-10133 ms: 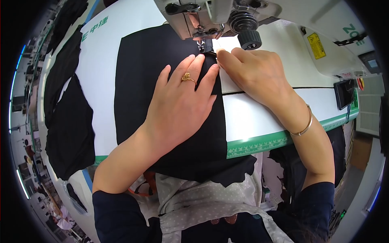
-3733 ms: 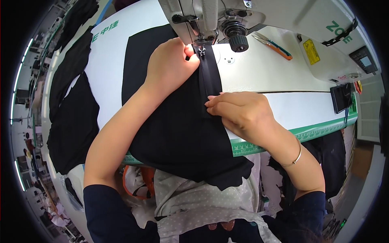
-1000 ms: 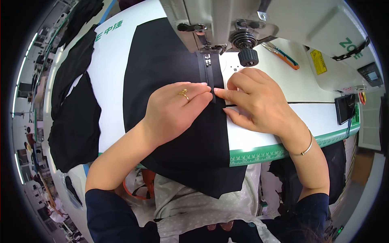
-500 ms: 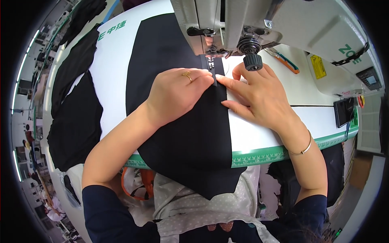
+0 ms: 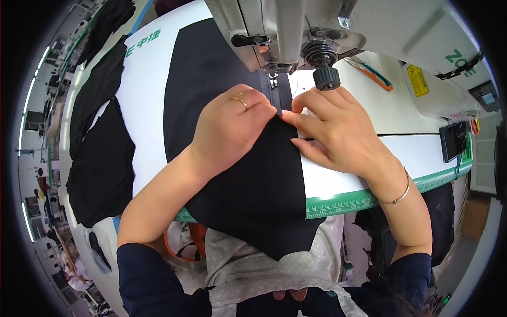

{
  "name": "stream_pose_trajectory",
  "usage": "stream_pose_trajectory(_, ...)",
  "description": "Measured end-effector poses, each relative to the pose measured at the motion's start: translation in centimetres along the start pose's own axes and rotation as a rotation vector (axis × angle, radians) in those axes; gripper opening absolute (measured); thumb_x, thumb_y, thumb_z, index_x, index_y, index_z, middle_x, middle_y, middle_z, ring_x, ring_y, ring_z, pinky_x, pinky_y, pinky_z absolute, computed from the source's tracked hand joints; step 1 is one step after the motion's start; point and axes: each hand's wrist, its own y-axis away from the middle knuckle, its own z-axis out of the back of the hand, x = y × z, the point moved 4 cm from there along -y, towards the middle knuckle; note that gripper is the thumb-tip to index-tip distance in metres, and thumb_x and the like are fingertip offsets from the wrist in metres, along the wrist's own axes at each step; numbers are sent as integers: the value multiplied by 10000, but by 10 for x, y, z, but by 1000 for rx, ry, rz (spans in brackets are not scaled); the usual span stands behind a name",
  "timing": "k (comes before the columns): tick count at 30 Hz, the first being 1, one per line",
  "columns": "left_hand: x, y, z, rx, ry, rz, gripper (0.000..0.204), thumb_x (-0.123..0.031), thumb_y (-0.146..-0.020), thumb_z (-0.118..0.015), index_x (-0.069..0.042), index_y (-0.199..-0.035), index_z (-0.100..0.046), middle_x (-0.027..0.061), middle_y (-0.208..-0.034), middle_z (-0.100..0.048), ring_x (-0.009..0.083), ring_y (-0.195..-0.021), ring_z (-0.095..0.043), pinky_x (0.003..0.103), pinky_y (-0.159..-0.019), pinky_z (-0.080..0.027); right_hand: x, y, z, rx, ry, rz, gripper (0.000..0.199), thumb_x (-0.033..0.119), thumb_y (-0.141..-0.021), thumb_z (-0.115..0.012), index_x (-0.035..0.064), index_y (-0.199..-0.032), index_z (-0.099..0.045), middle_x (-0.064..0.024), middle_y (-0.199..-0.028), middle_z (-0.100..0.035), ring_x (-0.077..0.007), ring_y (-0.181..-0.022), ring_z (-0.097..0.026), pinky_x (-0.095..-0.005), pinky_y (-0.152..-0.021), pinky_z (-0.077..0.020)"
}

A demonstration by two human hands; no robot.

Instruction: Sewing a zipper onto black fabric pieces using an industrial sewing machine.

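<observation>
A large black fabric piece (image 5: 248,185) lies under the sewing machine (image 5: 391,37) and hangs over the table's near edge. From the presser foot (image 5: 273,80) a narrow dark strip (image 5: 275,100) runs toward me on top of the fabric. My left hand (image 5: 227,129), wearing a ring, is closed, its fingertips pinching the near end of that strip. My right hand (image 5: 340,129) rests at the fabric's right edge. Its index fingertip touches beside the strip's end, the thumb stands apart, and the other fingers curl beneath the machine's black knob (image 5: 326,78).
Orange-and-green handled snips (image 5: 375,76) lie on the machine bed at the right. More black fabric pieces (image 5: 100,158) are heaped at the left. A green ruler edge (image 5: 343,205) borders the table. A small black device (image 5: 453,141) sits at the right end.
Both hands have shifted slightly toward me, away from the presser foot, and more of the strip shows between it and my fingers. The whole view has moved a little.
</observation>
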Motion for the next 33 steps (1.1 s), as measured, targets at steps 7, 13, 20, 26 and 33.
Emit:
stream_pose_trajectory(7, 3, 0, -2, 6, 30, -17, 172, 51, -716, -718, -19, -863, -665, 60, -851, -634, 243, -781, -635, 330, -658, -535, 1, -1, 1, 32, 70, 8, 367, 232, -724, -755, 73, -1052, -709, -33, -981, -624, -220, -1002, -581, -378, -967, -457)
stream_pose_trajectory(13, 15, -4, -6, -9, -10, -46, 138, 14, -756, -722, -26, -874, -661, 54, -859, -637, 247, -824, -652, 339, -709, -550, -2, -6, 0, 18, 134, -23, 392, 267, -742, -753, 81, -1083, -701, -29, -891, -626, -221, -999, -568, -407, -994, -440)
stream_pose_trajectory(20, 21, -6, -9, -14, -78, -46, 81, -48, -787, -686, -57, -859, -648, 37, -862, -612, 217, -865, -625, 315, -722, -531, -3, -6, 2, 58, 148, -62, 422, 287, -740, -757, 78, -1102, -695, -57, -936, -610, -249, -979, -562, -391, -940, -454)
stream_pose_trajectory(26, 29, -7, -2, -60, 181, 367, 97, -35, -786, -735, -52, -838, -654, 66, -793, -637, 258, -738, -643, 341, -672, -519, -1, -1, 5, -6, 78, -28, 439, 248, -713, -765, 61, -1103, -692, -54, -994, -619, -247, -991, -577, -371, -915, -471)
stream_pose_trajectory(33, 20, -7, -2, -21, 58, 182, 78, -40, -786, -711, -50, -816, -640, 48, -827, -617, 234, -811, -626, 318, -685, -520, -2, -1, 1, 19, 31, -56, 411, 234, -725, -761, 60, -1092, -697, -49, -1033, -615, -240, -1016, -570, -372, -933, -463)
